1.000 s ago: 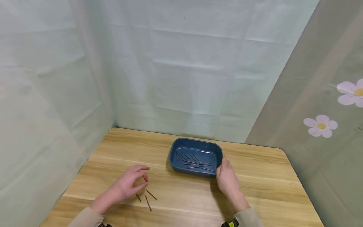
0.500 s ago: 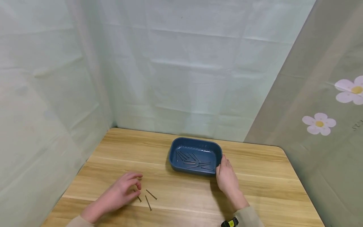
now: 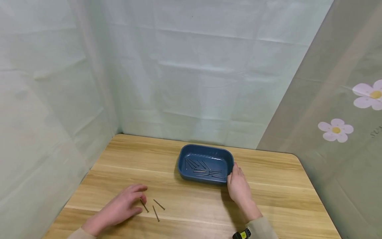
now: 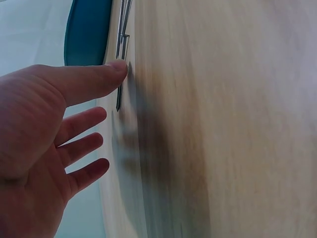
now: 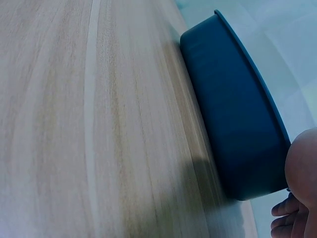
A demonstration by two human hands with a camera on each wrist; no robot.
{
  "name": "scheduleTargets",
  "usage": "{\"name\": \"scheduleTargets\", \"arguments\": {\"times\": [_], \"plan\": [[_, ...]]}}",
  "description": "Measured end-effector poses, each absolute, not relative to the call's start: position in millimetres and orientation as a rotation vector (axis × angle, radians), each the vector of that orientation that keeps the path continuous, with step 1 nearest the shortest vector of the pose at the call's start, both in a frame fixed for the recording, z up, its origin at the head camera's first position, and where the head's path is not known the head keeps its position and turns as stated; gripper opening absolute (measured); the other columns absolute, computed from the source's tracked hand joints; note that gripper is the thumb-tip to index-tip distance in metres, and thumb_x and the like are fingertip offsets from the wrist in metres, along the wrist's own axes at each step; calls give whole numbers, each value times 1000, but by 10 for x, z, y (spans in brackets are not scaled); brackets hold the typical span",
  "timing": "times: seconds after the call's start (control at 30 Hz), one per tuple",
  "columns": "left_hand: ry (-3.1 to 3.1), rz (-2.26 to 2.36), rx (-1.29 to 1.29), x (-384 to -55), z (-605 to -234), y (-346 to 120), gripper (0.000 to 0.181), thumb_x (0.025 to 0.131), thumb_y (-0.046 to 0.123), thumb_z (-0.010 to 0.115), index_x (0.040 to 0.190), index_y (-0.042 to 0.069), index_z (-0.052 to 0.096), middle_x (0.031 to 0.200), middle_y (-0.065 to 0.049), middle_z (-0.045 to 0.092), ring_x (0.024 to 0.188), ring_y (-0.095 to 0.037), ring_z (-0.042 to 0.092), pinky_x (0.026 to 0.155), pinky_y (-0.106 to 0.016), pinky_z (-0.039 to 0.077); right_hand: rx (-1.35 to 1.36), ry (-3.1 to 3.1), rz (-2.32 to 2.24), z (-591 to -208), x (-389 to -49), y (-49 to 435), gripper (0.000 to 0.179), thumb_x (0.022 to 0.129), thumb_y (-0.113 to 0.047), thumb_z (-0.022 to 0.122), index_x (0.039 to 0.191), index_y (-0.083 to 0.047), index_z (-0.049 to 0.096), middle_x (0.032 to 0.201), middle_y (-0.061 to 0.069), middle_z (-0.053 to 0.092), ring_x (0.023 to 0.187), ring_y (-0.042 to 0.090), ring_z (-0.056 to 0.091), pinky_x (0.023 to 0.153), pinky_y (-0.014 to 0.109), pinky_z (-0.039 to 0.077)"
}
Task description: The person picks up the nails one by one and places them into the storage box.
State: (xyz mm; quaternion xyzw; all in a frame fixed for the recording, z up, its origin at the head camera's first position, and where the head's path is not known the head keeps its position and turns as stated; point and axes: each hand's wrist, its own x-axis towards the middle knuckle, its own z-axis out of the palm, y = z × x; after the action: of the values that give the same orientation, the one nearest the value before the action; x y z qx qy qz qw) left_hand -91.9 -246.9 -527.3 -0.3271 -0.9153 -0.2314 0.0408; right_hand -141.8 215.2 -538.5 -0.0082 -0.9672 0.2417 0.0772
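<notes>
My left hand point(image 3: 123, 204) hovers low over the table at the left, thumb and fingers apart, around the upper end of a dark nail point(image 3: 144, 206). Two more nails lie just right of it, one nearer point(image 3: 156, 213) and one farther point(image 3: 159, 204). In the left wrist view the thumb overlaps a nail point(image 4: 119, 99) whose point shows below it. My right hand point(image 3: 239, 189) holds the right end of a deep blue rectangular dish point(image 3: 197, 179), thumb at its near corner. Several nails point(image 3: 200, 171) lie scattered in the dish.
The wooden table point(image 3: 191, 205) runs back to a pale curtain point(image 3: 191, 83). Another curtain point(image 3: 334, 156) with flowers stands along the right side. The dish sits near the table's back edge, its outer wall point(image 5: 233, 119) showing in the right wrist view.
My left hand has moved left and toward me, to the leftmost loose nail, and its thumb and fingers have spread apart. My right hand and the dish have stayed in place.
</notes>
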Motion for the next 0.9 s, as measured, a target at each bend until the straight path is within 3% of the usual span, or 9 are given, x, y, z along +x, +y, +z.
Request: {"name": "scheduleTargets", "arguments": {"times": [0.9], "plan": [[-2823, -705, -1036, -956, -5282, -2483, 33, 81, 19, 93, 95, 36, 68, 141, -17, 65, 133, -50, 56, 98, -78, 46, -30, -2889, 726, -5370, -1418, 2146, 55, 110, -12, 42, 157, 17, 34, 157, 37, 45, 146, 50, 45, 121, 59, 37]]}}
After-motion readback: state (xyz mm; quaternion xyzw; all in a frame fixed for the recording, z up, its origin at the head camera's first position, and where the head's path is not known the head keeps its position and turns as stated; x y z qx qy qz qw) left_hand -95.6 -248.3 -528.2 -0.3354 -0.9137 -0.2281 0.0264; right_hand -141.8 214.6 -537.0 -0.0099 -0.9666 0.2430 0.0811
